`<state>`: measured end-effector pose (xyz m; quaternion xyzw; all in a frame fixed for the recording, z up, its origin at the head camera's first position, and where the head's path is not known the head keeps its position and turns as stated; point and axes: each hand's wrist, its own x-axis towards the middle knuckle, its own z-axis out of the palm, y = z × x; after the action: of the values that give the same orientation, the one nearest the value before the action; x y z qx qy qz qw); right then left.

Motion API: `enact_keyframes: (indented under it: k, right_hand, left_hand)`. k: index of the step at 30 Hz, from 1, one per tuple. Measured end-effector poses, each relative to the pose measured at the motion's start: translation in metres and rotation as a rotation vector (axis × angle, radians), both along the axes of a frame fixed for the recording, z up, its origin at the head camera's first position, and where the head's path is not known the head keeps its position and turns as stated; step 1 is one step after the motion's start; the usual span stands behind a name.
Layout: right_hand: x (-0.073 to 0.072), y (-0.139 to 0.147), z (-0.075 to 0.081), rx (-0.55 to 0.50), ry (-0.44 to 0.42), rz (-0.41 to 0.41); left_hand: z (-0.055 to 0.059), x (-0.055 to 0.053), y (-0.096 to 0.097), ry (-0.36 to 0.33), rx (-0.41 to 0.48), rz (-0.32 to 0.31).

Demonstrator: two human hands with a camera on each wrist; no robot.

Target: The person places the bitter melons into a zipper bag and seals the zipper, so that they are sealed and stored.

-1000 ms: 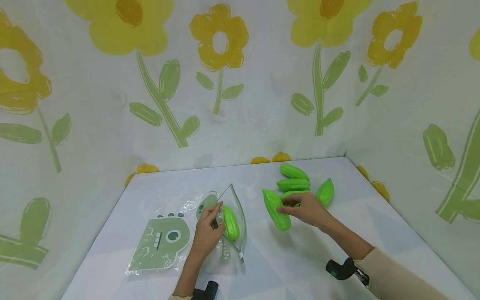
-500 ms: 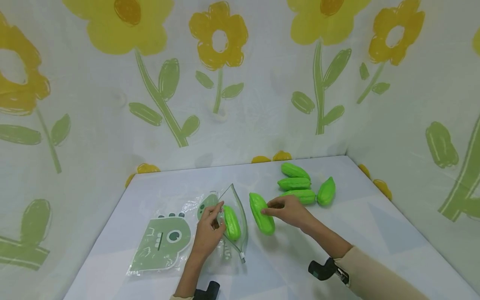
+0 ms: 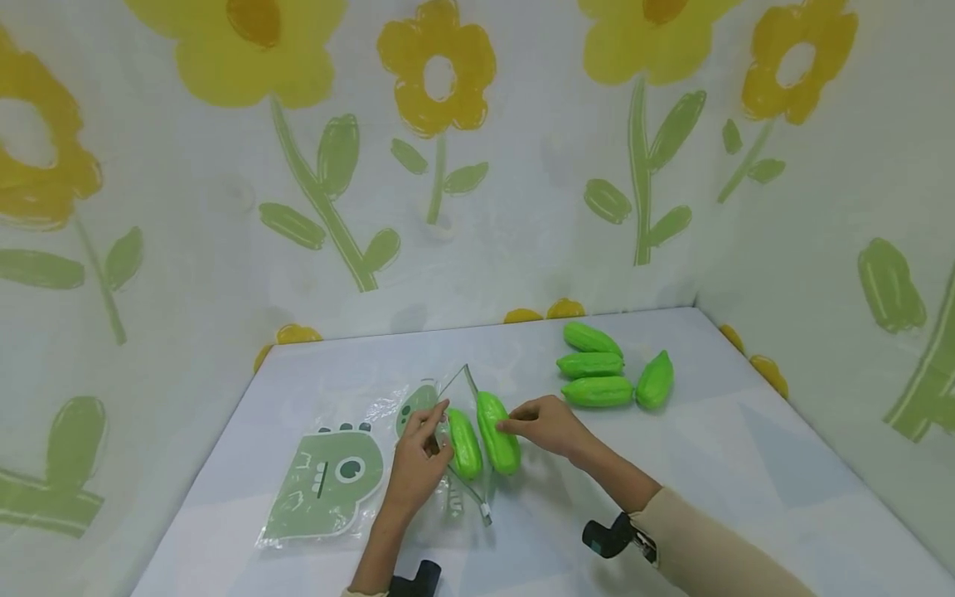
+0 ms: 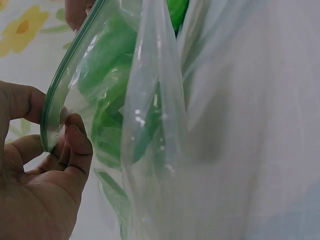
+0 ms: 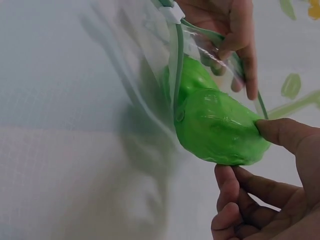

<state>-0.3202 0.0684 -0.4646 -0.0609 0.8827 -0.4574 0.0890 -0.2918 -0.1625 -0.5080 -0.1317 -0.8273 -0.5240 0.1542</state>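
My left hand (image 3: 418, 464) pinches the green zip edge (image 4: 54, 82) of a clear slider zip bag (image 3: 328, 489) printed with a green dinosaur. The bag lies on the table with its mouth spread apart, and one bright green, ridged bitter melon (image 3: 464, 445) is inside it. Between thumb and fingertips, my right hand (image 3: 552, 427) holds another bitter melon (image 3: 496, 435) right at the mouth. In the right wrist view this held melon (image 5: 220, 130) overlaps the zip edge, near the white slider (image 5: 173, 12); the melon inside shows behind it.
Several more bitter melons lie at the back right of the table: a row of three (image 3: 597, 391) and one set at an angle (image 3: 655, 381) beside them. A flower-printed wall (image 3: 515, 274) rises behind the white table (image 3: 642, 506).
My right hand has carried the bitter melon leftward, from beside the row to the bag's mouth. My left hand has stayed at the bag's edge.
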Motion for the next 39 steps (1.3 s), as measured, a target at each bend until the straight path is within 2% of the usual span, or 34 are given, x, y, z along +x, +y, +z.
enact_keyframes:
  k: [12, 17, 25, 33, 39]
  right_hand:
    - [-0.005, -0.022, -0.007, 0.046, -0.04, -0.02]
    - [-0.004, -0.026, -0.009, 0.046, -0.057, -0.038]
    - [0.0, -0.032, -0.012, 0.037, -0.032, -0.039]
    - [0.002, -0.039, -0.016, 0.032, -0.019, -0.021]
    - [0.004, -0.043, -0.017, 0.025, 0.007, -0.021]
  left_hand:
    - [0.0, -0.001, -0.001, 0.033, -0.01, -0.008]
    - [0.001, 0.0, 0.0, 0.006, 0.004, -0.009]
    - [0.001, 0.001, 0.0, 0.003, 0.025, -0.022]
    - [0.001, 0.002, 0.0, 0.054, 0.079, -0.078]
    - [0.002, 0.002, 0.001, 0.026, 0.069, -0.07]
